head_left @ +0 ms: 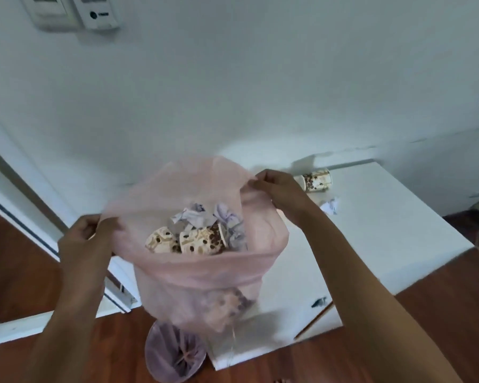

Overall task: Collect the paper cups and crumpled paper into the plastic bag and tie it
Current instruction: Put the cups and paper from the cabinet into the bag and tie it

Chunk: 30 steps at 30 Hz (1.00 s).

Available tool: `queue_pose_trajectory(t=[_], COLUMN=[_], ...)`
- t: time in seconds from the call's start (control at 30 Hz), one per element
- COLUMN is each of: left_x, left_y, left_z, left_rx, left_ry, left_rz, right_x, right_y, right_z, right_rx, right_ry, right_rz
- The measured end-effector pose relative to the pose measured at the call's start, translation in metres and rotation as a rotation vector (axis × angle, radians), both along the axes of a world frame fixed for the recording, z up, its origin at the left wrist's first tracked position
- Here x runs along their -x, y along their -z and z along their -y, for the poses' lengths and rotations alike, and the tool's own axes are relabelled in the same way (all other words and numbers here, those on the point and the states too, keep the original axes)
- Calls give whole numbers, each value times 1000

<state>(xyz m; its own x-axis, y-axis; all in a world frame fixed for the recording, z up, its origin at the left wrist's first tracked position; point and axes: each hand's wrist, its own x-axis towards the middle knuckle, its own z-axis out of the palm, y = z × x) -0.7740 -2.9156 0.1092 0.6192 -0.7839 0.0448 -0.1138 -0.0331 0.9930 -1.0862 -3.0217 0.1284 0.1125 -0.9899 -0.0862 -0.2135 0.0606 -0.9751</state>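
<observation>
Up in the air, a pink plastic bag (194,277) hangs open between two hands, in front of a white cabinet (385,244) and above the wooden floor (25,272). On one side, the left hand (83,239) pinches the bag's rim with curled fingers; on the other, the right hand (277,186) pinches it between thumb and fingertips. Inside lie several coffee-bean-printed paper cups (194,240) and wads of crumpled paper (205,217). On the cabinet top, one more paper cup (317,180) lies on its side by the wall, with a crumpled paper ball (329,205) near it. Below the held bag, a tied purplish bag (174,352) sits on the floor.
</observation>
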Motion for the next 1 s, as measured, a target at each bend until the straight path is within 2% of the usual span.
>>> queue_pose_trajectory(t=[0.13, 0.27, 0.37, 0.43, 0.6, 0.67, 0.73, 0.77, 0.8, 0.9, 1.0], left_x=[18, 55, 74, 85, 108, 114, 119, 121, 124, 128, 131], left_y=[0, -17, -23, -25, -25, -25, -27, -29, -32, -36, -39], left_z=[3, 3, 2, 0, 6, 8, 11, 12, 14, 19, 25], left_rx=[-75, -127, -144, -149, -171, -179, -172, -162, -151, -133, -139], left_ry=[-121, -228, -293, -326, -357, -342, -317, -307, -305, -319, -331], left_rz=[130, 179, 152, 142, 173, 178, 196, 210, 220, 242, 242], right_x=[26, 50, 48, 41, 7, -6, -9, -7, -2, 22, 49], right_y=[6, 26, 51, 63, 92, 94, 100, 100, 101, 83, 40], right_z=[40, 86, 120, 139, 178, 179, 179, 180, 182, 185, 174], right_rx=[-74, -86, 144, 339, 328, 307, 350, 380, 319, 220, 263], right_ry=[-189, -224, -188, -281, -722, -765, -768, -735, -685, -408, -100], right_rz=[-25, -106, -320, -442, -839, -958, -979, -977, -900, -499, -249])
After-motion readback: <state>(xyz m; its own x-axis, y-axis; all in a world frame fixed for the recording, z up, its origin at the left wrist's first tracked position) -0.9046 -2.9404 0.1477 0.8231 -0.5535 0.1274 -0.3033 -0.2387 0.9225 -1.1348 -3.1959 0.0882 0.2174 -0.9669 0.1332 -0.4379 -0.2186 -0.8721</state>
